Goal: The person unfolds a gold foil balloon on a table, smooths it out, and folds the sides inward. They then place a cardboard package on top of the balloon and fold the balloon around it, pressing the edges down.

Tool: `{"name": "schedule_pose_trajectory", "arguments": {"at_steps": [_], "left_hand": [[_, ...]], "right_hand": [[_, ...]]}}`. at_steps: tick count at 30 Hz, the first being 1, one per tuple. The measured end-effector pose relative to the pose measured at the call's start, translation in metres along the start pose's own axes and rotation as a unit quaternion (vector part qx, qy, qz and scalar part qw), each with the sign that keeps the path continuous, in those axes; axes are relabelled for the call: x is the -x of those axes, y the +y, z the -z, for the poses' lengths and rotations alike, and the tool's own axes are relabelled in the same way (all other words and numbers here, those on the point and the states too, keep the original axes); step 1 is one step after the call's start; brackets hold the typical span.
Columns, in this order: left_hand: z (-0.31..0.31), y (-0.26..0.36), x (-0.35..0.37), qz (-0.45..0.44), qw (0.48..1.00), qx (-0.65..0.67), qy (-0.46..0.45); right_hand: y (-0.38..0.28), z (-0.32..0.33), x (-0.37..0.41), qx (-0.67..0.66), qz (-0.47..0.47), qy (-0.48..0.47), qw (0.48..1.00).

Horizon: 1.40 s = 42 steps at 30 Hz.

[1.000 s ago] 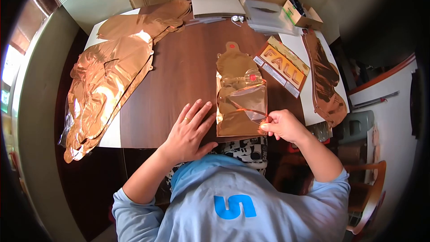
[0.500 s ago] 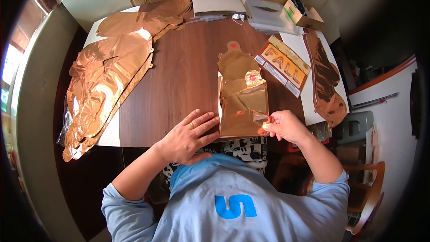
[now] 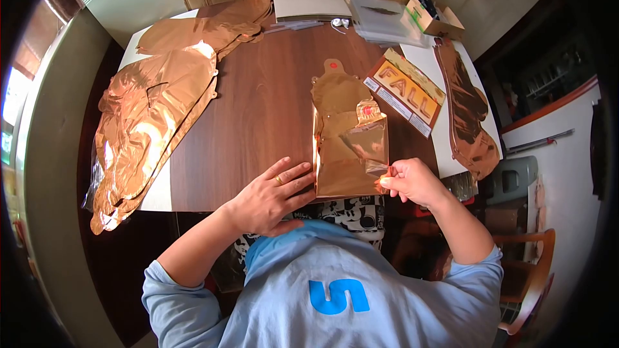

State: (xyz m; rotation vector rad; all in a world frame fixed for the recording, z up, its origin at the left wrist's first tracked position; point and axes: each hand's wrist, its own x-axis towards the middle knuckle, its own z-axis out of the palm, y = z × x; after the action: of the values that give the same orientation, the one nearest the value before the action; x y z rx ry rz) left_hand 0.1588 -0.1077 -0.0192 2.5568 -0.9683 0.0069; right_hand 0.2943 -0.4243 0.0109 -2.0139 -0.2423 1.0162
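A copper-coloured foil sheet (image 3: 335,100) lies flat near the table's front edge, its narrow tab with a red mark pointing away from me. On its right side a layer of foil is folded over, with another red-marked tab. My right hand (image 3: 409,182) pinches the lower right edge of the foil between thumb and fingers. My left hand (image 3: 274,194), with a ring on one finger, rests flat with fingers spread at the table edge, fingertips at the foil's left side. A card printed "FALL" (image 3: 408,93) lies to the right of the foil.
Large copper foil pieces (image 3: 151,122) lie on the left, with more foil (image 3: 206,29) behind them. Another foil stack (image 3: 465,113) is on the right. At the back are a white flat box (image 3: 309,3), white earphones (image 3: 340,24), clear plastic sheets (image 3: 383,19) and a small carton (image 3: 445,24).
The folded layer and its red-marked tab have shifted slightly, and the foil's surface creases look different. Both hands stay in nearly the same place. The view has moved slightly.
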Motion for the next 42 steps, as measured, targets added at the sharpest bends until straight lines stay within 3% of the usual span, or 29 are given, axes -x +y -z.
{"name": "schedule_pose_trajectory", "arguments": {"at_steps": [12,15,18,19,22,23,24,26,28,36,40,42], "left_hand": [[-0.001,-0.001,0.0,0.001,1.0,0.022,0.007],[0.0,-0.002,-0.001,0.004,0.999,0.03,0.03],[-0.004,0.001,-0.002,0.009,0.995,0.046,0.086],[-0.008,0.002,-0.005,0.014,0.992,0.051,0.112],[-0.014,0.009,-0.011,0.043,0.983,0.061,0.167],[-0.015,0.01,-0.013,0.054,0.98,0.064,0.182],[-0.019,0.011,-0.014,0.059,0.977,0.062,0.197],[-0.025,0.01,-0.016,0.07,0.97,0.057,0.226],[-0.025,0.013,-0.017,0.095,0.968,0.045,0.227],[-0.023,0.017,-0.016,0.076,0.973,-0.026,0.218],[-0.029,0.018,-0.014,0.06,0.973,-0.043,0.22],[-0.027,0.02,-0.014,0.058,0.974,-0.049,0.212]], "right_hand": [[-0.004,-0.002,0.002,-0.008,0.008,0.005,1.0],[0.026,-0.005,-0.005,-0.058,0.126,0.008,0.99],[0.02,-0.011,0.009,-0.044,0.133,0.047,0.989],[0.019,-0.011,0.013,0.022,0.138,0.063,0.988],[0.022,-0.022,0.013,0.145,0.389,0.177,0.892],[0.031,-0.021,0.017,0.17,0.378,0.179,0.892],[0.034,-0.025,0.014,0.175,0.441,0.199,0.858],[0.045,-0.022,0.015,0.202,0.481,0.179,0.834],[0.053,-0.028,0.011,0.269,0.538,0.229,0.766],[0.052,-0.042,-0.007,0.324,0.574,0.263,0.705],[0.056,-0.047,-0.01,0.291,0.546,0.285,0.732],[0.051,-0.046,-0.006,0.339,0.546,0.273,0.716]]}}
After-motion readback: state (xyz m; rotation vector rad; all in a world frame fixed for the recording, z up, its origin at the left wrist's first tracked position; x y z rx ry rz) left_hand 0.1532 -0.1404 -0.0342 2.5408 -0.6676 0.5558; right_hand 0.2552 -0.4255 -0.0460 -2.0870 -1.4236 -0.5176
